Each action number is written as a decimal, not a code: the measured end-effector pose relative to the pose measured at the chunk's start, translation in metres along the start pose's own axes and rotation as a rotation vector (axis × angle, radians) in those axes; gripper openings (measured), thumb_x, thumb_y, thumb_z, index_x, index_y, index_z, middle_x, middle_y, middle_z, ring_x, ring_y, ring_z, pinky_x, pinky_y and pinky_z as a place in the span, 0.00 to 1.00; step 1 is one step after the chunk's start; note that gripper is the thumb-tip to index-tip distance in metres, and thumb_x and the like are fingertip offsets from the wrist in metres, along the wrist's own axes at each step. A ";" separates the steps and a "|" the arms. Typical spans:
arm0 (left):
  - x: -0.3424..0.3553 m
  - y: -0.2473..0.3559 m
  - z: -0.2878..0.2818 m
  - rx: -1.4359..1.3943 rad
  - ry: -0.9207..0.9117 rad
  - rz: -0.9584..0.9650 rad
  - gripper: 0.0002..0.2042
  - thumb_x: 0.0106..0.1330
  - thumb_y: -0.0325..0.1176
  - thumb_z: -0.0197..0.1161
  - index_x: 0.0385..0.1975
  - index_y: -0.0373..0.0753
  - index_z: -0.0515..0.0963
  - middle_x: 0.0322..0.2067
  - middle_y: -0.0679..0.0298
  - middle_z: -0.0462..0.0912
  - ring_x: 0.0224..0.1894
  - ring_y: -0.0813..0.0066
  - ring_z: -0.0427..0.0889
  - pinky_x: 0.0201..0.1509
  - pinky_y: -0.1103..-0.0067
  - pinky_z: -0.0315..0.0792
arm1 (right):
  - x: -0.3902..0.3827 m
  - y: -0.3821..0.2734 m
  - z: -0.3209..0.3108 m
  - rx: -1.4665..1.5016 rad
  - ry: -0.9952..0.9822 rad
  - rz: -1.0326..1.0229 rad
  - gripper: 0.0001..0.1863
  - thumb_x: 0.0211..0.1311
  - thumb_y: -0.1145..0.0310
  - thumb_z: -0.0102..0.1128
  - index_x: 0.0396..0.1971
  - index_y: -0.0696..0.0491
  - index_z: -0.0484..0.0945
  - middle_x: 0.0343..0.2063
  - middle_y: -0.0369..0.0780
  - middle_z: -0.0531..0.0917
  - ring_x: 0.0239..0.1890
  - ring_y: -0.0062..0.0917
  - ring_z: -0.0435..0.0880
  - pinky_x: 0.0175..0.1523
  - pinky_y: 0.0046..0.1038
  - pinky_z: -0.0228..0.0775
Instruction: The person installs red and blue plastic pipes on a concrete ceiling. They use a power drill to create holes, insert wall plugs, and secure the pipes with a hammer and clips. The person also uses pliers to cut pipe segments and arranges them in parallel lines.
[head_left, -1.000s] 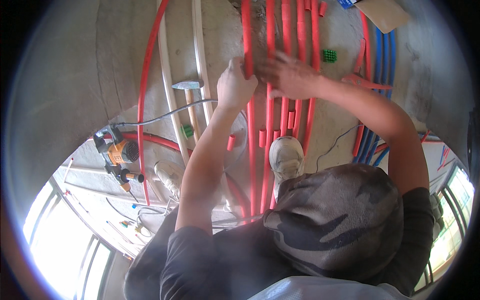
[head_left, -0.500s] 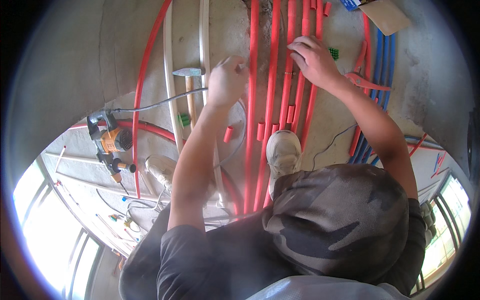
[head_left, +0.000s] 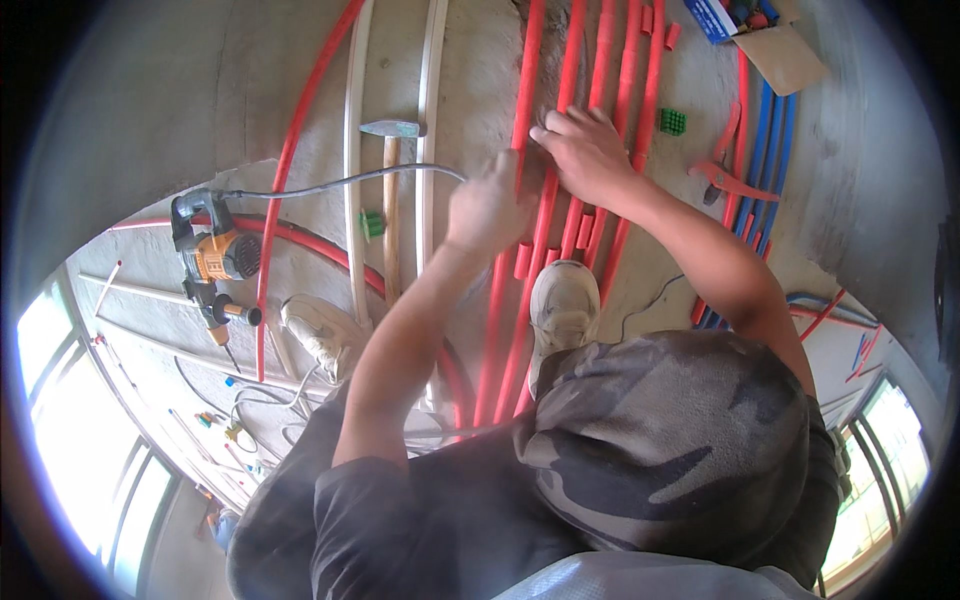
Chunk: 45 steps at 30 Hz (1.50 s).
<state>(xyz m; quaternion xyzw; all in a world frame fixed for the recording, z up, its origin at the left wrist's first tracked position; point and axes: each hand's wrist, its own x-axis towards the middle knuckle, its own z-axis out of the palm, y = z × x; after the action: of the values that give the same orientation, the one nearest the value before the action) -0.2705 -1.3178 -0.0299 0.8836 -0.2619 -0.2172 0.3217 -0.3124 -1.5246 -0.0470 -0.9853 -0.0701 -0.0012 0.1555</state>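
Note:
Several red pipes (head_left: 527, 70) run lengthwise along the grey concrete floor. My left hand (head_left: 487, 205), blurred, is low over the leftmost of them, its fingers hard to make out. My right hand (head_left: 585, 150) rests just above and right of it on the middle pipes, fingers curled; what they grip is hidden. Short red pipe pieces (head_left: 522, 260) lie between the long ones. Left of my hands are a hammer (head_left: 392, 210) and a green plastic block (head_left: 371, 222); a second green block (head_left: 672, 122) sits right of the pipes.
A corded drill (head_left: 228, 258) lies at left, near white strips (head_left: 354, 250). At right are red pipe cutters (head_left: 735, 180), blue pipes (head_left: 770, 130) and an open box (head_left: 765, 55). My shoes (head_left: 565, 305) stand among the pipes; concrete walls and bright windows (head_left: 70, 420) border the view.
My right hand has moved left and down along the pipes since half a second ago, and my left hand down and to the right. The whole view has shifted a little.

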 end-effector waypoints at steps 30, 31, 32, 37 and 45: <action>0.051 -0.048 -0.112 0.541 0.726 -0.090 0.07 0.56 0.31 0.69 0.31 0.36 0.87 0.27 0.56 0.85 0.36 0.54 0.84 0.42 0.61 0.75 | -0.077 -0.004 -0.018 0.797 -0.005 0.371 0.09 0.73 0.72 0.62 0.46 0.58 0.85 0.43 0.45 0.88 0.45 0.36 0.88 0.49 0.36 0.80; 0.062 -0.035 -0.126 0.450 0.829 0.022 0.07 0.55 0.30 0.71 0.31 0.35 0.87 0.25 0.58 0.83 0.32 0.58 0.83 0.37 0.64 0.75 | -0.072 0.000 -0.026 0.813 -0.012 0.392 0.09 0.73 0.72 0.63 0.47 0.58 0.85 0.43 0.45 0.88 0.44 0.32 0.88 0.48 0.33 0.80; 0.068 -0.019 -0.140 0.266 0.886 0.042 0.06 0.56 0.28 0.72 0.31 0.35 0.87 0.25 0.60 0.84 0.31 0.64 0.83 0.36 0.69 0.75 | -0.063 0.002 -0.031 0.806 0.028 0.356 0.10 0.73 0.72 0.63 0.48 0.58 0.85 0.42 0.44 0.88 0.43 0.31 0.88 0.48 0.32 0.79; 0.077 0.084 -0.202 -0.690 0.831 0.481 0.05 0.63 0.17 0.67 0.36 0.30 0.87 0.33 0.62 0.90 0.35 0.76 0.84 0.41 0.80 0.78 | 0.021 -0.012 -0.086 0.705 0.381 0.063 0.19 0.72 0.64 0.65 0.58 0.55 0.81 0.45 0.42 0.87 0.44 0.29 0.87 0.48 0.33 0.79; 0.084 0.095 -0.164 -1.081 0.116 0.411 0.11 0.65 0.20 0.64 0.46 0.28 0.85 0.47 0.54 0.86 0.43 0.65 0.86 0.52 0.72 0.82 | 0.035 -0.040 -0.147 1.238 -0.018 0.321 0.14 0.72 0.61 0.67 0.45 0.55 0.80 0.26 0.34 0.80 0.27 0.18 0.78 0.33 0.28 0.69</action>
<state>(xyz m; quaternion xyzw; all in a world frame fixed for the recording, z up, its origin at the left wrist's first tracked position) -0.1465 -1.3562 0.1313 0.5354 -0.2618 -0.2045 0.7765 -0.2806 -1.5277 0.1062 -0.7114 0.0893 0.0710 0.6934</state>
